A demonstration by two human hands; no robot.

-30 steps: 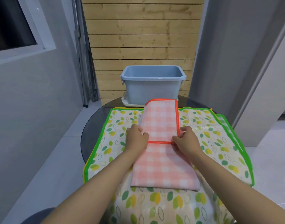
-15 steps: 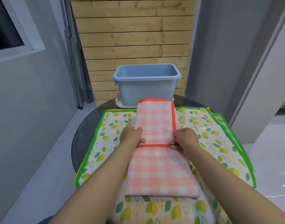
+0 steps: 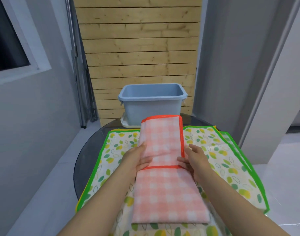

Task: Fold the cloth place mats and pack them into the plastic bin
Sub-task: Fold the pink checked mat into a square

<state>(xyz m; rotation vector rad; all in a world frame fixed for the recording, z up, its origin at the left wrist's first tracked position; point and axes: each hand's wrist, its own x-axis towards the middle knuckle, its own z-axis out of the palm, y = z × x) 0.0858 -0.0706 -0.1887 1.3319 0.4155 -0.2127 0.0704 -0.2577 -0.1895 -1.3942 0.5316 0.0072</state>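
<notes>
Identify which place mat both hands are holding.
The pink checked place mat with orange trim, held by left hand and right hand; the leaf-print mats lie flat beneath.

I'm seeing the pink checked mat (image 3: 164,184) covering the leaf-print mats' (image 3: 219,157) middle, whose 6 o'clock end is running off-frame; the bin (image 3: 152,108) is hiding most of a white tray (image 3: 124,122) (partly, at 12 o'clock).
</notes>
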